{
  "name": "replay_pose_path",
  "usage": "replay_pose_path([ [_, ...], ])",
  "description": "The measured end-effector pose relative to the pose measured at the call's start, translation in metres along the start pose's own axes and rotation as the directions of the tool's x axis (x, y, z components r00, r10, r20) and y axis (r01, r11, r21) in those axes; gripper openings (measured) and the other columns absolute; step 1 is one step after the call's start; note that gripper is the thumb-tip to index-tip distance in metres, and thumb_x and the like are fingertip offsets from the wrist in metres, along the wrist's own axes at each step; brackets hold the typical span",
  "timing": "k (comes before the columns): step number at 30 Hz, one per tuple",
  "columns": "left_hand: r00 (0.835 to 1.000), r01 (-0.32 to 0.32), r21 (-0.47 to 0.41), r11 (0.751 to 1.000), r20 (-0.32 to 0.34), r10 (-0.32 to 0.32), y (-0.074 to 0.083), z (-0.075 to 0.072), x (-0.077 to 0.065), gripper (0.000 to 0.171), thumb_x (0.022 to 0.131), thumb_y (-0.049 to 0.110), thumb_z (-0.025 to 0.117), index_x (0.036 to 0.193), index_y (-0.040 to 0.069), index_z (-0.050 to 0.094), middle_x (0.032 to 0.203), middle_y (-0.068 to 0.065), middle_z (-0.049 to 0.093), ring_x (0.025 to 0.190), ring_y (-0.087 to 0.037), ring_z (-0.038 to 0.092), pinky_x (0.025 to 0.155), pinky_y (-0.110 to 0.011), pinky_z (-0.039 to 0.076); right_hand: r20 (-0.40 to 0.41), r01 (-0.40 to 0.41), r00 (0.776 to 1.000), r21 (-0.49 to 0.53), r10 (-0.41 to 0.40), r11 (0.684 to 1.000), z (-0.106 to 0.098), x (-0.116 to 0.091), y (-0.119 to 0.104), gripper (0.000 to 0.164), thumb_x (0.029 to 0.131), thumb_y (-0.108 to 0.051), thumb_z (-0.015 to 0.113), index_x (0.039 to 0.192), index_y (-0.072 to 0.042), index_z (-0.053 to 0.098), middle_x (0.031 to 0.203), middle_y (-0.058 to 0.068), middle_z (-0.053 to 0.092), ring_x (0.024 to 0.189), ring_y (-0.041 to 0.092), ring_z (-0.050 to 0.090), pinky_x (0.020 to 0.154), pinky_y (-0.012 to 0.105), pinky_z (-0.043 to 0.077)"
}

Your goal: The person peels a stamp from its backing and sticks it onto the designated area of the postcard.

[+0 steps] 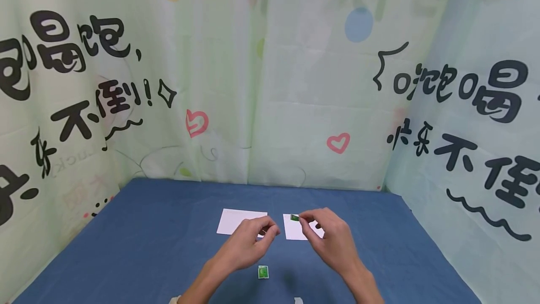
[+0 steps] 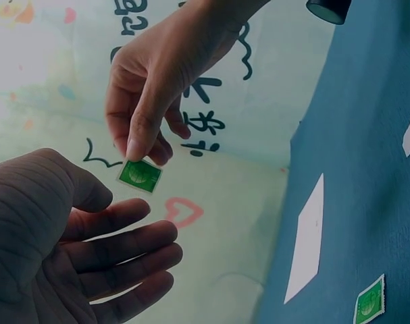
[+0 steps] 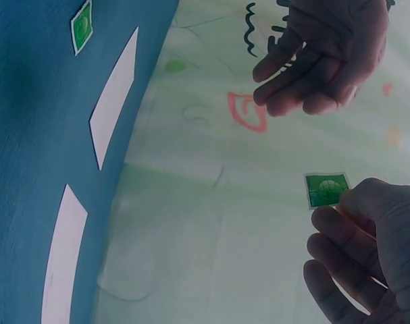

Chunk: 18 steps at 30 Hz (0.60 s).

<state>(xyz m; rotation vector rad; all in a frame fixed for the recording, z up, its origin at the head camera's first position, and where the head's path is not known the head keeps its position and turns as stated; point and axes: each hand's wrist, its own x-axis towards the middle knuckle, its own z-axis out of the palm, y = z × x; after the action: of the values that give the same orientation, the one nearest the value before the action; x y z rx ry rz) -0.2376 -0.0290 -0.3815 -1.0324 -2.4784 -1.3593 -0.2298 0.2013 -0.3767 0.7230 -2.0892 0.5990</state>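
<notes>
A small green stamp with a pale border is pinched by one corner between the thumb and index finger of my right hand. It is held up above the table, overlapping the right-hand white paper in the head view. Facing it, my left hand is raised with nothing in it, its fingers loosely bent and spread in the left wrist view. Behind that hand lies another white paper, partly covered by it. A second green stamp lies face up on the table nearer to me.
The table wears a blue cloth. A torn white scrap lies at its near edge. Pale green curtains with black lettering and pink hearts enclose the back and sides. A dark rounded object shows at the left wrist view's top.
</notes>
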Motion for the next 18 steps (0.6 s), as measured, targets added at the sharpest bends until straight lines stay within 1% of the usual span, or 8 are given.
replay_pose_path([
  [4, 1.0, 0.004, 0.003, 1.0, -0.004, -0.004, -0.002, 0.001, 0.0, 0.02, 0.105, 0.011, 0.053, 0.094, 0.015, 0.07, 0.097, 0.006, 0.072, 0.093, -0.012, 0.071, 0.083, -0.03, 0.057, -0.005, -0.019, 1.0, -0.008, 0.019, 1.0, -0.003, -0.001, 0.004, 0.02, 0.079, 0.001, 0.083, 0.091, -0.014, 0.076, 0.084, -0.01, 0.07, 0.075, 0.005, 0.061, 0.06, 0.019, 0.049],
  [8, 1.0, 0.005, 0.006, 1.0, 0.002, -0.005, -0.004, 0.002, 0.0, 0.016, 0.104, 0.013, 0.056, 0.096, 0.015, 0.07, 0.097, 0.007, 0.072, 0.093, -0.011, 0.071, 0.085, -0.031, 0.057, -0.02, -0.027, 0.999, -0.014, 0.027, 1.0, -0.006, -0.001, 0.009, 0.019, 0.079, 0.002, 0.082, 0.09, -0.012, 0.076, 0.083, -0.008, 0.071, 0.075, 0.007, 0.062, 0.06, 0.026, 0.053],
  [11, 1.0, 0.005, 0.008, 1.0, 0.005, -0.005, -0.004, 0.002, 0.0, 0.015, 0.104, 0.014, 0.057, 0.098, 0.014, 0.07, 0.095, 0.007, 0.071, 0.094, -0.01, 0.07, 0.087, -0.034, 0.057, -0.022, -0.049, 0.999, -0.026, 0.048, 0.998, -0.009, -0.001, 0.013, 0.018, 0.08, 0.002, 0.081, 0.09, -0.012, 0.076, 0.083, -0.008, 0.071, 0.076, 0.007, 0.062, 0.06, 0.028, 0.054],
  [15, 1.0, 0.002, 0.01, 1.0, -0.005, -0.002, -0.006, 0.004, 0.0, 0.015, 0.104, 0.013, 0.057, 0.098, 0.014, 0.07, 0.095, 0.006, 0.071, 0.093, -0.01, 0.069, 0.088, -0.039, 0.057, -0.02, -0.075, 0.997, -0.03, 0.074, 0.997, -0.012, -0.002, 0.017, 0.018, 0.081, 0.002, 0.081, 0.091, -0.012, 0.076, 0.083, -0.007, 0.07, 0.076, 0.007, 0.062, 0.06, 0.028, 0.054],
  [18, 1.0, -0.002, 0.015, 1.0, -0.015, 0.002, -0.007, 0.005, -0.001, 0.014, 0.104, 0.012, 0.057, 0.098, 0.013, 0.07, 0.096, 0.006, 0.071, 0.092, -0.009, 0.069, 0.089, -0.038, 0.057, -0.029, -0.074, 0.997, -0.026, 0.073, 0.997, -0.014, -0.002, 0.021, 0.017, 0.081, 0.002, 0.08, 0.091, -0.011, 0.076, 0.084, -0.006, 0.071, 0.077, 0.01, 0.064, 0.061, 0.026, 0.054],
])
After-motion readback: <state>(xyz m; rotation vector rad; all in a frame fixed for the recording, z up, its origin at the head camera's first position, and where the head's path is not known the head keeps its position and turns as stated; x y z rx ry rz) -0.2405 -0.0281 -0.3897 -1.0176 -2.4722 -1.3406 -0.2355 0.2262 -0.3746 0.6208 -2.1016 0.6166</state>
